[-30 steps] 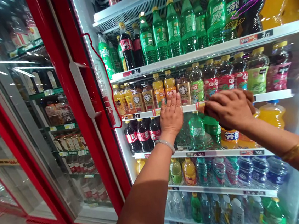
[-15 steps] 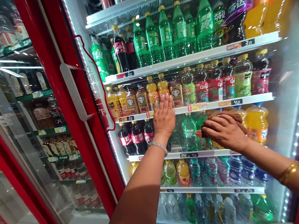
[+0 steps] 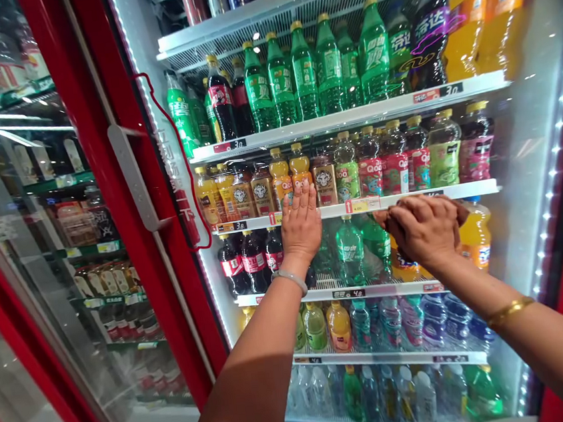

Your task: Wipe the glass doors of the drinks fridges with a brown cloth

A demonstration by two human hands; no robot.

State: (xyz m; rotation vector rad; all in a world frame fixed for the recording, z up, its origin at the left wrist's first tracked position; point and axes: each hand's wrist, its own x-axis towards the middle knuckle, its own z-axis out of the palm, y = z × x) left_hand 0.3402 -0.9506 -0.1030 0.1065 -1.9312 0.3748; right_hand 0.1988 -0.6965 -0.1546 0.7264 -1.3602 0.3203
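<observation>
My left hand (image 3: 302, 225) lies flat with its fingers stretched out against the glass door of a drinks cooler, in front of orange Qoo bottles (image 3: 299, 162). To its right, my right hand (image 3: 424, 229) is closed over a crumpled brown cloth (image 3: 461, 212) and presses it to the glass. Parts of the cloth stick out on both sides of the fingers; the rest is under the palm. Behind this hand are the edge of a shelf (image 3: 470, 190) and orange soda bottles (image 3: 478, 237), partly covered.
Several shelves of bottles stand behind the glass, with green soda bottles (image 3: 305, 74) higher up. A red door frame with a long grey handle (image 3: 132, 176) is at the left, beside a second cooler (image 3: 90, 258). Bright light strips (image 3: 558, 162) run along the right side.
My right hand has slid slightly up and to the right over the glass with the cloth, now overlapping the shelf edge. My left hand stays in place; the view has shifted a little.
</observation>
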